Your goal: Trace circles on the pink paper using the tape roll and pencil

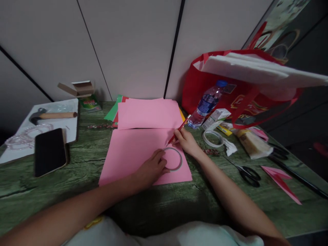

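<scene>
Along the near edge shows a pale, whitish garment [194,235] with soft, rounded folds. A small yellow patch [93,222] with a curved edge marks its left part; a faint teal tint [229,235] colours the right. Both forearms [230,193] are bare.

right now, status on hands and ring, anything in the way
Left hand at left side of ring, flat on pink sheet. Right hand gripping red pencil, tip near ring's upper edge. Nothing seen blocking the pencil tip.
</scene>
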`<state>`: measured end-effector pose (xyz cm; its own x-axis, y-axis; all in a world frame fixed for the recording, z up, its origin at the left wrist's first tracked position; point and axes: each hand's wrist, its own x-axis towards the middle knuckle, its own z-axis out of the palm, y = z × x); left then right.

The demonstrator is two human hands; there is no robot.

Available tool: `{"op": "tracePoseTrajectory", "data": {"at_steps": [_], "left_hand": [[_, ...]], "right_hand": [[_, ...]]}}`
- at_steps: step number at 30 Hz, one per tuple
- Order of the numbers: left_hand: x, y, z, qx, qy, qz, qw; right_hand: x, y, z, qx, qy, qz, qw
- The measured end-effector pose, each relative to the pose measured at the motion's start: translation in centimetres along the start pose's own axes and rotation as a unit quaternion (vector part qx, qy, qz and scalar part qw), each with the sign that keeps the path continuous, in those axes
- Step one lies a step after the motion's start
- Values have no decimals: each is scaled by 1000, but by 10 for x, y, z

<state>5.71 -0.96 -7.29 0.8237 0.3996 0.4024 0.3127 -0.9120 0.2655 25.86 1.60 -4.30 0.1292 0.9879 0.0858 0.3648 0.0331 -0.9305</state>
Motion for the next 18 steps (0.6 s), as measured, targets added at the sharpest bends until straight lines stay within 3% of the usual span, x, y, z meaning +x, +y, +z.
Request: {"op": "tracePoseTrajectory", "data": {"at_steps": [6,18], "left_hand": [[1,3,-3,29,-9,5,1000],[9,3,-11,121,-85,44,988]], "right_hand": [[-1,-2,3,-105,-11,-44,993],[0,-5,8,-218,-22,-35,975]]}}
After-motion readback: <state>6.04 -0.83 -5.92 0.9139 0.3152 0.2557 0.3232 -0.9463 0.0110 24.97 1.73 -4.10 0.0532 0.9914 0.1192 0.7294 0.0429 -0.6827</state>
